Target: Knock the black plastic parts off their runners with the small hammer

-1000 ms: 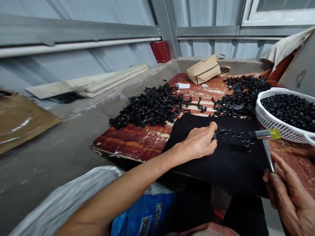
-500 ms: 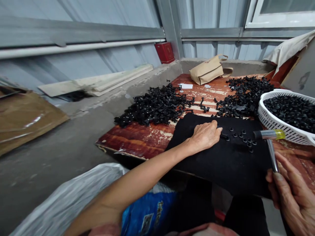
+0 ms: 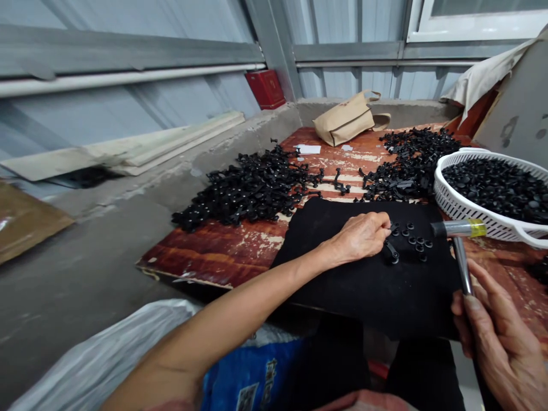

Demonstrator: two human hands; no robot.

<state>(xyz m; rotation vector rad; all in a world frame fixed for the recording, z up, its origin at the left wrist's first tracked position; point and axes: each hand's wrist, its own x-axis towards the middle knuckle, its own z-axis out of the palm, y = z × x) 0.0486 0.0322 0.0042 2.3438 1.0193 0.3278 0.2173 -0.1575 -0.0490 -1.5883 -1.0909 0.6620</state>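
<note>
My left hand (image 3: 358, 235) rests on a black cloth (image 3: 368, 285), its fingers pinched on a small black plastic part (image 3: 390, 253) lying there. Several loose black washers (image 3: 414, 240) are scattered just right of that part. My right hand (image 3: 499, 348) at the lower right is closed round the metal handle of a small hammer (image 3: 459, 240), whose head with a yellow band hovers over the cloth's right edge.
A worn red board (image 3: 240, 251) carries two heaps of black parts (image 3: 252, 191) (image 3: 406, 162). A white basket (image 3: 462, 208) of black pieces stands at right. A tan bag (image 3: 346, 117) and a red box (image 3: 265, 88) sit at the back. Grey concrete floor spreads left.
My left hand shifted slightly right along the cloth and the black part now lies angled below its fingertips. The camera view swung a little; the hammer stays over the cloth's right edge.
</note>
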